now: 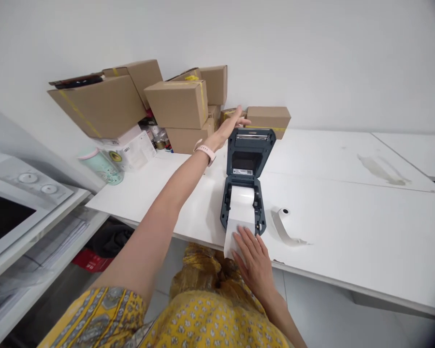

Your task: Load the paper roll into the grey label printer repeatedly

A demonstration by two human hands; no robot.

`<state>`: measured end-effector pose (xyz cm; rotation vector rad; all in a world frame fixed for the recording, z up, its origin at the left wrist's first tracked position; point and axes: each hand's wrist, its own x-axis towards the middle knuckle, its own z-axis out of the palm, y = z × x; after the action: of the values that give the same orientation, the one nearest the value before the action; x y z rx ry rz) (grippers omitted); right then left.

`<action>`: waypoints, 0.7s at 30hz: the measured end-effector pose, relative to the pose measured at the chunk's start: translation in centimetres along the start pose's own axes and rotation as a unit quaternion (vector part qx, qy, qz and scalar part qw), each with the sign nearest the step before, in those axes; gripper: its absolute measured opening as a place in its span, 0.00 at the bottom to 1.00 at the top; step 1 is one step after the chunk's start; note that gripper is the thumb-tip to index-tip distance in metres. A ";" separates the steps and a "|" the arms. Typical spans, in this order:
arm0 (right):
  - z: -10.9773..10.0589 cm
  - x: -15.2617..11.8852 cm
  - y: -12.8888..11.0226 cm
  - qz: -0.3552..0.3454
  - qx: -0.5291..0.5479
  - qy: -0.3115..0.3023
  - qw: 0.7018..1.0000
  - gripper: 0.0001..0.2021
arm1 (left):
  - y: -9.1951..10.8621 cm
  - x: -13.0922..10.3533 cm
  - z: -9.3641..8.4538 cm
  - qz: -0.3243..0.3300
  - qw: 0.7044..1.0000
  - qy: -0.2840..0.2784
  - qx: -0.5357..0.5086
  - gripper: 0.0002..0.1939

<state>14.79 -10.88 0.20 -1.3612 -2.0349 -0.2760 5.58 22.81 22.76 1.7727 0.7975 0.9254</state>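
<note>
A dark label printer (260, 191) stands on the white table with its lid (252, 150) raised. Inside it sits a white label roll (242, 195), and a strip of its paper (235, 229) runs out over the front toward me. My right hand (255, 256) lies flat on that strip near the table's front edge, fingers stretched out. My left hand (234, 122) reaches to the top of the raised lid, fingers extended; whether it touches the lid's back is hidden. A small loose paper roll (284, 211) with an unrolled tail lies right of the printer.
Cardboard boxes (177, 104) are stacked against the wall at the back left. A mint-green tumbler (103, 166) and a white box (132, 150) stand at the table's left. A microwave (21, 193) sits on a shelf far left. A stain (382, 170) marks the table (348, 227) at right.
</note>
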 end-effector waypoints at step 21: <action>-4.9 9.2 6.0 -0.015 0.102 0.245 0.964 0.18 | -8.4 -21.8 7.8 0.289 0.882 0.069 0.365 0.18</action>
<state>19.93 -3.92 8.56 -1.0151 -1.6194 -0.3648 0.35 4.09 7.63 2.7298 0.7701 1.2447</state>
